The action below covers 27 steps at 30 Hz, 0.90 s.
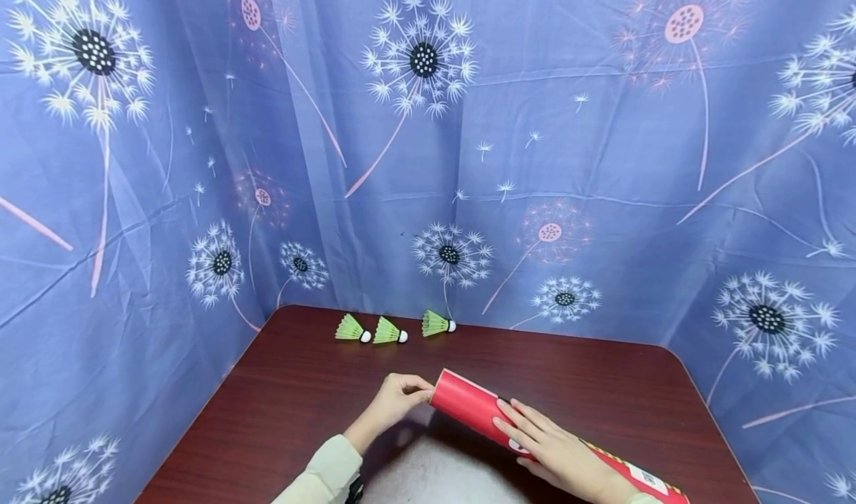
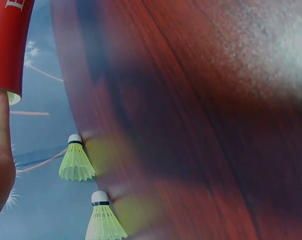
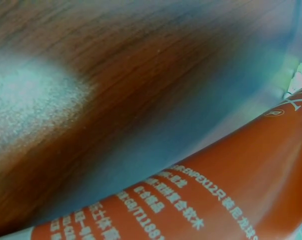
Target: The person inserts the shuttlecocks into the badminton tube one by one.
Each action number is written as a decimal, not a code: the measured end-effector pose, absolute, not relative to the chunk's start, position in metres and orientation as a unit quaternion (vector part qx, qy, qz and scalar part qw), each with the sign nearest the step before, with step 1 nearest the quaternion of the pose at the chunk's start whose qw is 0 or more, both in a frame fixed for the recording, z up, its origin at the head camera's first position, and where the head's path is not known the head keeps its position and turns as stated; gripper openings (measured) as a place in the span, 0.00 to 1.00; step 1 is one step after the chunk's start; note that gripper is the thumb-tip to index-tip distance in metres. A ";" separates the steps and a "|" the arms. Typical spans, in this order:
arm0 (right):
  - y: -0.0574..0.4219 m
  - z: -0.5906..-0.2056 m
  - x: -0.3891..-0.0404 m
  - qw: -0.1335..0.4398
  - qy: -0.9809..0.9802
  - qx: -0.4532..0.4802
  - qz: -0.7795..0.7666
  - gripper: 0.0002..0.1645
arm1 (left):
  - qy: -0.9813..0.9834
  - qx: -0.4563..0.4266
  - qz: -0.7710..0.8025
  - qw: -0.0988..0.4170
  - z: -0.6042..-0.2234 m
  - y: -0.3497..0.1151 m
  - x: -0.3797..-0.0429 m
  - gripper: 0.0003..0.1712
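Note:
A red shuttlecock tube [image 1: 464,401] is tilted above the table, its open end toward the left and raised. My right hand [image 1: 560,452] grips the tube around its middle, fingers laid across the top. White printing covers the tube's side [image 3: 216,185] in the right wrist view. At the open end is my left hand [image 1: 396,401], thumb and forefinger close together. In the left wrist view a finger of the left hand [image 2: 1,150] reaches into the tube's mouth. The fingertips are hidden inside, and whether they pinch anything cannot be seen.
Three yellow-green shuttlecocks with white heads, a left one [image 1: 352,329], a middle one [image 1: 390,331] and a right one [image 1: 436,324], lie along the back edge of the dark red wooden table [image 1: 588,363]. Blue dandelion-print curtains [image 1: 508,140] enclose the back and sides.

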State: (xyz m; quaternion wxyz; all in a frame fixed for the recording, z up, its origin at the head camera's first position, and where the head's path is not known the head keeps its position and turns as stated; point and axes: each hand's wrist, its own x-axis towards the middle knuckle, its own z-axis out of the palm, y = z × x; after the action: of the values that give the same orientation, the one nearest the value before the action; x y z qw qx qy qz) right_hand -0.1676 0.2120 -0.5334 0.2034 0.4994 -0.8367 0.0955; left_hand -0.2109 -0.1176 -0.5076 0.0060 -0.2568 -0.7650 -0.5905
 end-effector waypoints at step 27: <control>0.212 -0.531 -0.170 0.210 -0.826 0.511 0.109 0.36 | -0.765 -0.235 -0.598 0.044 -0.527 -0.155 -0.234 0.07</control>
State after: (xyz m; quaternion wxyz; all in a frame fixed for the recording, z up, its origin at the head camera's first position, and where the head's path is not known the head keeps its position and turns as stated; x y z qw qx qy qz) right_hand -0.1699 0.2120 -0.5313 0.2096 0.5112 -0.8263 0.1088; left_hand -0.2337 -0.1550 -0.5268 0.0435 -0.2354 -0.7648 -0.5981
